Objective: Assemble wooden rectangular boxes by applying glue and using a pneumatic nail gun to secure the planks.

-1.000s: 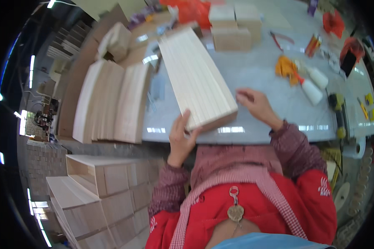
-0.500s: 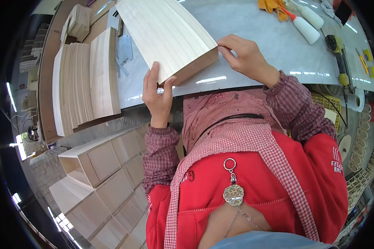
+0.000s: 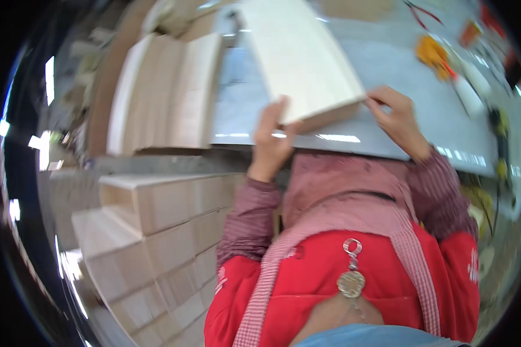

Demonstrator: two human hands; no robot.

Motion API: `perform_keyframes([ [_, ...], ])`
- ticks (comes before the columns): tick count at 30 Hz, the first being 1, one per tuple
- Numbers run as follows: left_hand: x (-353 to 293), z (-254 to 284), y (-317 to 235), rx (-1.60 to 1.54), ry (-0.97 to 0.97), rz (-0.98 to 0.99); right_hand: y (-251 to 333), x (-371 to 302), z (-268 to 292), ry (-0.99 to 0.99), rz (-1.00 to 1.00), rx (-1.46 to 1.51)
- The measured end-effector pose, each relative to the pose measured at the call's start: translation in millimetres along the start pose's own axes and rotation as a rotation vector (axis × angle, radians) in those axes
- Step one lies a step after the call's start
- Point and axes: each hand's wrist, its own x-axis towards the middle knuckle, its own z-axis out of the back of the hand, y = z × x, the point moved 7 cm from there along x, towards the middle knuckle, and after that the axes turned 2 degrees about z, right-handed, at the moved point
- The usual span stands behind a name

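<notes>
A long pale wooden box (image 3: 307, 63) lies on the grey worktable in front of me, its near end close to the table's front edge. My left hand (image 3: 273, 137) grips the near left corner, fingers on the top and thumb at the end face. At the near right corner my right hand (image 3: 397, 115) has its thumb and fingertips pinched together against the box edge. Motion blur softens the view, and whether anything small sits between the right fingertips cannot be made out.
Stacked wooden boards (image 3: 162, 95) stand on the left of the table (image 3: 388, 136). Several pale boxes (image 3: 168, 243) are piled on the floor at lower left. At right lie an orange cloth (image 3: 432, 53), a white bottle (image 3: 468, 95), red-handled pliers (image 3: 419, 14) and a power tool (image 3: 499, 141).
The whole view has swung, so the table and box appear farther right and the picture is blurred. Both hands keep their places at the box's near corners.
</notes>
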Motion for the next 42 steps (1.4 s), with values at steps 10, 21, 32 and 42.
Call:
perform_keyframes([
  [10, -11.6, 4.7, 5.8, -0.096, -0.051, 0.046, 28.6, 4.1, -3.9, 0.166, 0.186, -0.324],
  [21, -6.8, 5.5, 3.3, -0.071, -0.027, 0.064, 5.1, -6.0, -4.9, -0.058, -0.022, -0.021],
  [32, -9.8, -0.4, -7.8, 0.062, 0.03, 0.004, 6.0, -12.6, 2.3, -0.105, -0.046, 0.014],
  [42, -8.1, -1.5, 3.0, 0.12, 0.069, 0.02, -0.1, -15.4, -3.0, -0.124, 0.069, -0.053],
])
